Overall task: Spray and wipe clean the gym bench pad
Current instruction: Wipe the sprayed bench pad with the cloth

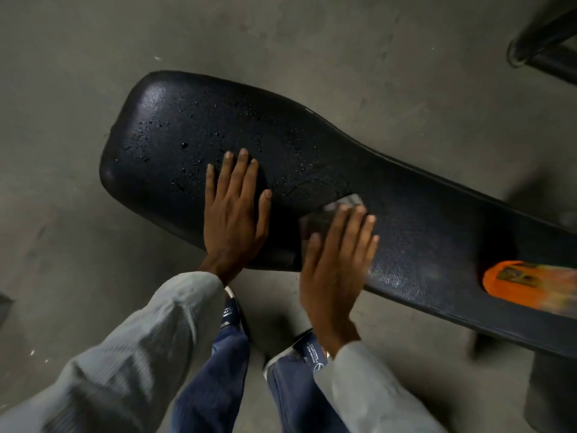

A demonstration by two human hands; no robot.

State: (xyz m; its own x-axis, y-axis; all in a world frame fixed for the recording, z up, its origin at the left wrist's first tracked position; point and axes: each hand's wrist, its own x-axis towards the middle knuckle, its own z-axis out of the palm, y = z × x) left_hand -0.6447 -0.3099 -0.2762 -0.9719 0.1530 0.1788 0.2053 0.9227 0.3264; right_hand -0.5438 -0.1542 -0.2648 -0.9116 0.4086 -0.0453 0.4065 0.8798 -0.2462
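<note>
The black gym bench pad (pixel 175 142) runs from the upper left to the right edge, its wide end beaded with spray droplets. My left hand (pixel 234 210) lies flat on the pad's near side, fingers spread, holding nothing. My right hand (pixel 337 260) presses flat on a dark grey cloth (pixel 327 214), which shows beyond the fingertips and is blurred. An orange spray bottle (pixel 530 284) lies on the pad at the right edge, partly cut off.
Grey concrete floor (pixel 343 51) surrounds the bench. A black metal frame (pixel 543 48) stands at the top right. A dark bench support (pixel 549 395) sits at the lower right. My shoes (pixel 232 310) are just below the pad's near edge.
</note>
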